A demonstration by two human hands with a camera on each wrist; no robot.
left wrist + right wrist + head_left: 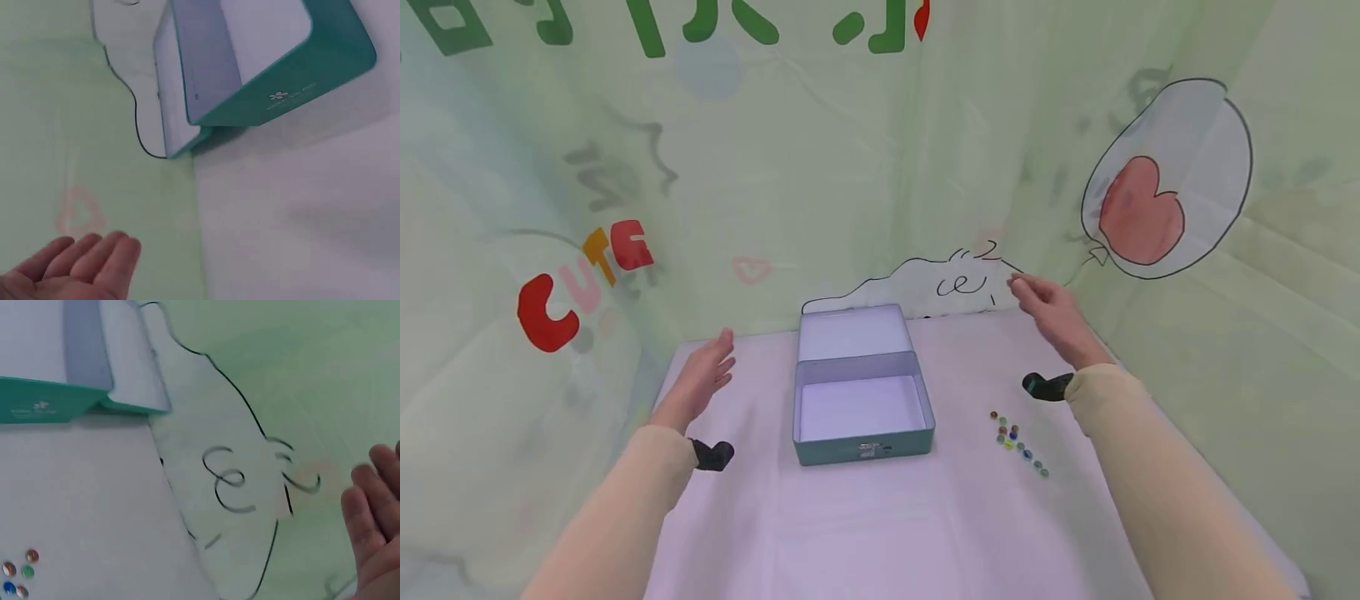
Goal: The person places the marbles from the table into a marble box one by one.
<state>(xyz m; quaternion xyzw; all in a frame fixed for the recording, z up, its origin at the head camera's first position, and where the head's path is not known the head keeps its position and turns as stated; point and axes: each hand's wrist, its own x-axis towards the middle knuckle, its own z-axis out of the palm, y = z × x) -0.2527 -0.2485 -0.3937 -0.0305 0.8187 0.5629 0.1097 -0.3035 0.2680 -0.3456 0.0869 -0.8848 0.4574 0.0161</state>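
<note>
A teal metal box stands on the table with its lid folded back and its pale inside bare. To its right lies a loose cluster of glass marbles in green, blue, brown and yellow. My left hand hovers left of the box, holding nothing, fingers relaxed and palm turned inward; the left wrist view shows its fingers extended. Beyond the marbles, my right hand is raised over the table's right side with nothing in it. Its fingers look loosely bent in the right wrist view.
The table has a pale lilac cover. Light green curtains with painted letters and drawings hang behind it and at both sides. A dark wrist camera mount sticks out inward from each sleeve.
</note>
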